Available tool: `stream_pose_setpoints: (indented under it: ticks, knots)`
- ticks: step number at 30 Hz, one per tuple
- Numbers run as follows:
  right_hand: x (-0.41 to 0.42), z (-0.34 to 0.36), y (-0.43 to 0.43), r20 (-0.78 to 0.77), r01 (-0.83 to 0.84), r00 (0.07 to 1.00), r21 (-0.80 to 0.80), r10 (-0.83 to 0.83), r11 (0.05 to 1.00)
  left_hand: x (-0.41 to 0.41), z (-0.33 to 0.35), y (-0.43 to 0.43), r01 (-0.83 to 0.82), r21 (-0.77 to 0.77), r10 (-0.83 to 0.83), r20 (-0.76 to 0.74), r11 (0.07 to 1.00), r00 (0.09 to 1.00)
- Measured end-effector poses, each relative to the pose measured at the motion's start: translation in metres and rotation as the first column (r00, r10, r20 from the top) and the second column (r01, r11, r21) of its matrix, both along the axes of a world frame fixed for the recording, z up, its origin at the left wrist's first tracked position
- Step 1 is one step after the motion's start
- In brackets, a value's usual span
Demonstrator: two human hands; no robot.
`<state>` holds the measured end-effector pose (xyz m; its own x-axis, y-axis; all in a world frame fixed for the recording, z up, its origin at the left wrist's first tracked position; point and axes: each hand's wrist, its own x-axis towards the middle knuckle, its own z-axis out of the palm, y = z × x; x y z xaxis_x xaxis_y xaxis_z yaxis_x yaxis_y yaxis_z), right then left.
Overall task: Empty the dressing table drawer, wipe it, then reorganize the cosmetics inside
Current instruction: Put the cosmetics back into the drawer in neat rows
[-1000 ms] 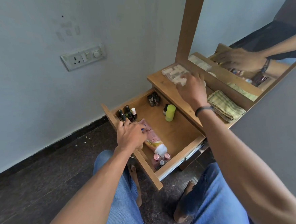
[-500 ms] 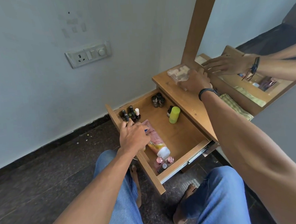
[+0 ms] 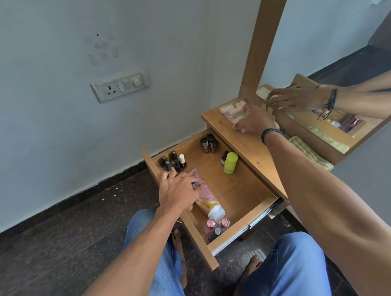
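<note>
Inside the drawer (image 3: 237,191) the left hand (image 3: 178,190) grips a tube (image 3: 207,199), cap nearest the person

Your left hand (image 3: 178,191) covers the upper end of the pink tube (image 3: 207,199) in the drawer (image 3: 239,191), so you cannot tell whether the fingers close on it; the print on the tube is too small to read. Beyond the drawer, your right hand (image 3: 255,119) hides the near part of the clear plastic box (image 3: 232,110) on the counter (image 3: 247,144), and its grip on the box is unclear. The box's contents are pale blurred shapes. Your right forearm crosses the striped cloth (image 3: 310,154), right of the drawer. The mirror (image 3: 344,33) is cut off by the top and right edges.
</note>
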<state>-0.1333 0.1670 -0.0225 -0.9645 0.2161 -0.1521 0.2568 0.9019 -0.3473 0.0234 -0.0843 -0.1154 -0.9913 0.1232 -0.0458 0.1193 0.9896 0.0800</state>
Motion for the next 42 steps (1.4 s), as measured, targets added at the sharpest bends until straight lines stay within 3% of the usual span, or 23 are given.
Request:
stream_pose_setpoints:
  ticks: [12, 20, 27, 36, 42]
  knots:
    - [0.006, -0.006, -0.005, -0.047, -0.032, 0.998, -0.022, 0.031, 0.999, 0.0, 0.001, 0.0, 0.009, -0.004, -0.009, -0.004, 1.0, 1.0]
    - [0.031, -0.015, -0.018, -0.239, -0.041, 0.97, -0.025, 0.034, 0.999, 0.0, 0.003, 0.001, 0.002, -0.014, -0.002, 0.005, 1.0, 1.0]
    - [0.071, -0.012, -0.039, -0.413, -0.061, 0.911, -0.127, 0.003, 0.99, -0.001, 0.0, 0.0, 0.001, -0.015, -0.001, 0.018, 1.0, 1.0]
    - [0.151, -0.045, -0.055, -0.4, -0.159, 0.906, -0.011, 0.141, 0.987, -0.002, 0.001, 0.002, -0.006, -0.048, 0.008, 0.043, 0.999, 0.999]
    - [0.198, -0.06, -0.051, -0.341, -0.138, 0.931, 0.006, 0.131, 0.99, -0.001, 0.003, 0.002, 0.012, -0.042, -0.01, 0.057, 0.999, 0.998]
